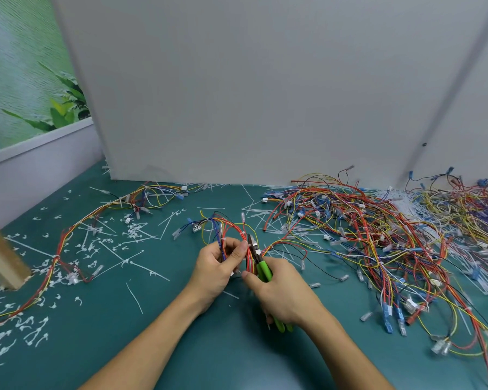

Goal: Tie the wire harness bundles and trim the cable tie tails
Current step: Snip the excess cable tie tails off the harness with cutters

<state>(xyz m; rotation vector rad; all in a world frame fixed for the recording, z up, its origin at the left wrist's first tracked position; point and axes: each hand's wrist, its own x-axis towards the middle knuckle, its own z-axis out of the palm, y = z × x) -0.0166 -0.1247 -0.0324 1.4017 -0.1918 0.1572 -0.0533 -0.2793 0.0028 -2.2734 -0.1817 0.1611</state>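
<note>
Low in the middle of the frame, the left hand [220, 266] holds a wire harness bundle of red, yellow, blue and black wires [228, 225] just above the teal-green tabletop [96, 333]. Its grip is clenched on the bundle: the thumb lies across the front of the wires and the fingers curl behind them. Above the hand the wires fan out in loops toward the upper middle, ending in small clear and blue connectors. A thin white cable tie [243, 234] wraps the bundle just above the thumb.

The right hand [283, 295], just to the right and slightly lower, grasps a pair of green-handled side cutters [264, 271]. Its fingers are wrapped round both handles, with one fingertip stretched out toward the left hand. The dark cutter head points up and lies against the bundle beside the left thumb; whether the blades are closed cannot be told. Both forearms are bare and come up from the bottom edge.

At the right of the frame a large tangled pile of loose coloured wire harnesses [378, 235] covers the tabletop. Behind it, near the grey upright panel [265, 94], lies a heap of long white cable ties [403, 204]. At the left a long tied harness [102, 211] runs from the upper middle down to the lower left edge. Many cut white tie tails [90, 249] are scattered around it on the tabletop. A pale wooden post [0, 257] stands at the left edge
</note>
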